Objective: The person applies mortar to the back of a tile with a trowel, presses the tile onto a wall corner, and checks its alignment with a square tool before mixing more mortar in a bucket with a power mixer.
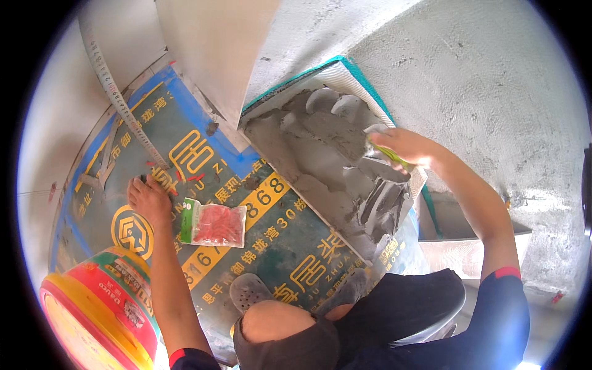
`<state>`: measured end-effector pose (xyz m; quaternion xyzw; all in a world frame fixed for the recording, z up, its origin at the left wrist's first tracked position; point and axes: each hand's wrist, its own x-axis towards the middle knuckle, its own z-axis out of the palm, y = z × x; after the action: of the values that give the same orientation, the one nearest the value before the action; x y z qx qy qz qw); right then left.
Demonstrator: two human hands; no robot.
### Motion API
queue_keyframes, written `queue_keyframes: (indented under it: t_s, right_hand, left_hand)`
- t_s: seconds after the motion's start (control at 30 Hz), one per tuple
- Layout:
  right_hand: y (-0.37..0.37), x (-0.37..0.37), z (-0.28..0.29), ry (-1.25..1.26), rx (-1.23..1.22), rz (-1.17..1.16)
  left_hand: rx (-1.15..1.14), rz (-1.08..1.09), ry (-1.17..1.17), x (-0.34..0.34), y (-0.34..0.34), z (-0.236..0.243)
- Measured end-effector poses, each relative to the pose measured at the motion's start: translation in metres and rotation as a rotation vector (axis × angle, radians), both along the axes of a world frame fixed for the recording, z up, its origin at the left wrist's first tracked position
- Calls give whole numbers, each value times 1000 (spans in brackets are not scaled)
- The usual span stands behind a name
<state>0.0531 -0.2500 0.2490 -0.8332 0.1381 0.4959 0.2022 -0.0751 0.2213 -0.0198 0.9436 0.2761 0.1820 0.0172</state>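
Note:
A tile lies at right of centre, coated with wet grey mortar in uneven ridges. My right hand grips a tool with a yellow-green handle, likely a trowel, over the mortar's right side; its blade is mostly hidden. My left hand rests on the printed green floor covering, fingers apart and bent, beside small loose red pieces. A clear bag of red pieces with a green label lies just right of it.
A red-and-yellow bucket stands at lower left. A tape measure crosses the upper left. A pale panel rises at the top. Rough grey plaster is on the right, with a light trough-like object below it. My knee and shoes are at the bottom.

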Motion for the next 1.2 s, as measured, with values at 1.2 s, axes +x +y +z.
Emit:
queue_keyframes:
  t_s: [1.2]
  right_hand:
    - [36,-35,-45,-555,-190,650]
  left_hand:
    - [-96,5,-46,5,0,1]
